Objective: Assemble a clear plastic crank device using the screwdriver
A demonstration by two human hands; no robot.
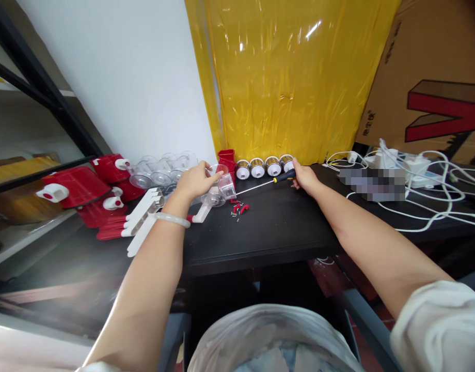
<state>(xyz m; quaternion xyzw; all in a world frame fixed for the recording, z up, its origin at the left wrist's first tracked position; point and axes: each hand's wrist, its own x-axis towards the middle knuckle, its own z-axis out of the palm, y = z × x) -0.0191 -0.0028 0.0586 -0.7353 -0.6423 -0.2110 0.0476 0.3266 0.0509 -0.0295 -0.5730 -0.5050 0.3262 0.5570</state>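
Note:
My left hand (194, 182) is closed around a clear plastic part (225, 185), holding it just above the black table. A screwdriver (284, 176) with a black and yellow handle is gripped in my right hand (305, 176). Its long shaft points left, and the tip is at the lower edge of the clear part; whether it touches a screw cannot be made out. Below lie small red pieces (243, 208) and several loose screws (233, 214). Under my left hand, a clear piece with a white and red arm (202, 213) rests on the table.
Several round cylinders with white ends (273, 169) line the yellow-wrapped panel (287, 82), beside a red part (227, 159). Leftward are clear domed parts (160, 173), white and red handles (139, 217) and red housings (78, 188). White cables (446, 191) tangle at right before a cardboard box (427, 62).

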